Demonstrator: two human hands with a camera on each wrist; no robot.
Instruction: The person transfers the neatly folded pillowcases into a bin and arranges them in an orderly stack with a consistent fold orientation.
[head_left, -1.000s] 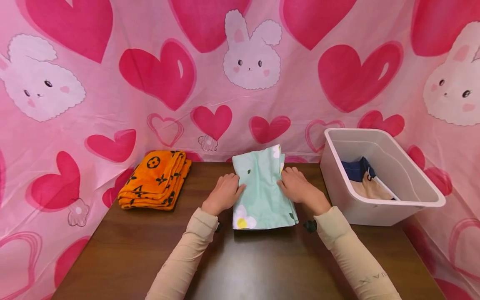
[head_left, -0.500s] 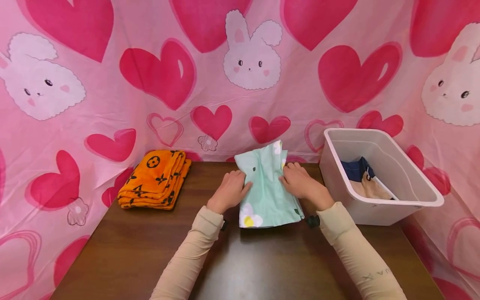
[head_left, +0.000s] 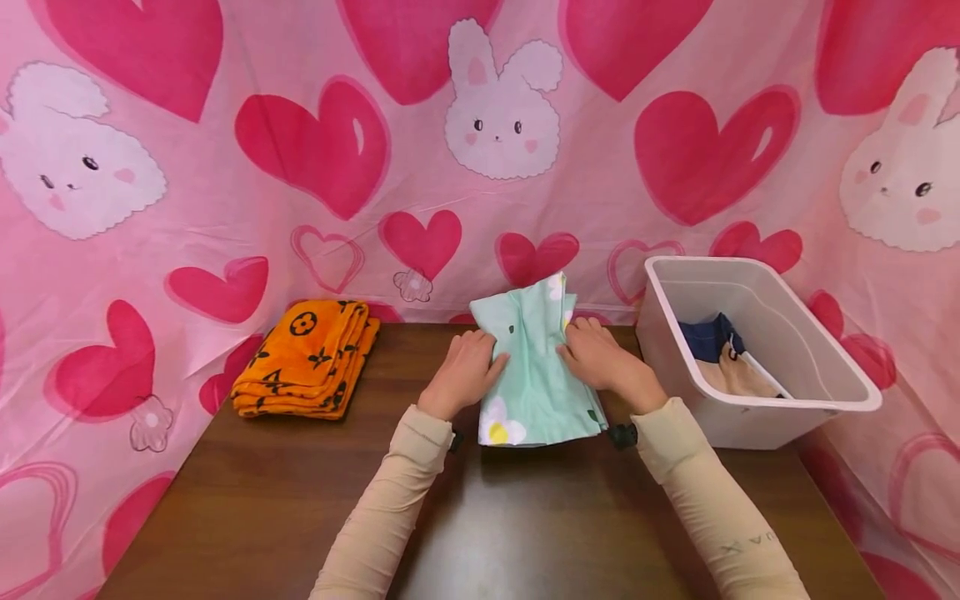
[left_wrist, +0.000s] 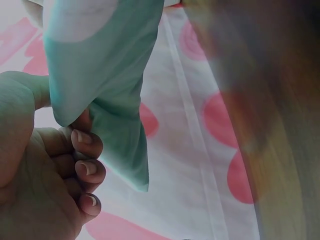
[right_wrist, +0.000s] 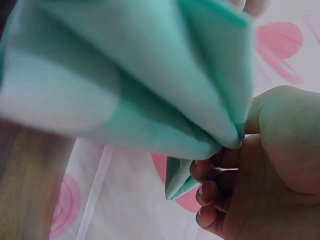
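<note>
**Mint floral cloth, held at both side edges**

Item: folded mint-green cloth (head_left: 534, 375) with white-and-yellow flower print, at the middle of the dark wooden worktop (head_left: 487, 517). Near end with a flower lies towards the person; far end rises against the pink heart-and-bunny backdrop (head_left: 480, 150).

Left hand (head_left: 461, 375): at the cloth's left edge, grip closed on the fabric. The left wrist view shows the thumb over the cloth (left_wrist: 100, 75) and the fingers (left_wrist: 87, 145) curled beneath it.

Right hand (head_left: 600, 362): at the cloth's right edge, grip likewise closed on the fabric. The right wrist view shows bunched folds (right_wrist: 135, 80) pinched between thumb and curled fingers (right_wrist: 207, 192).

Position: the cloth spans the gap between the two hands, each hand touching its own side.

Also present: folded orange blanket (head_left: 307, 358) with black motifs, well to the left; white plastic bin (head_left: 757, 417) to the right, holding dark blue and tan garments (head_left: 723, 358).
</note>
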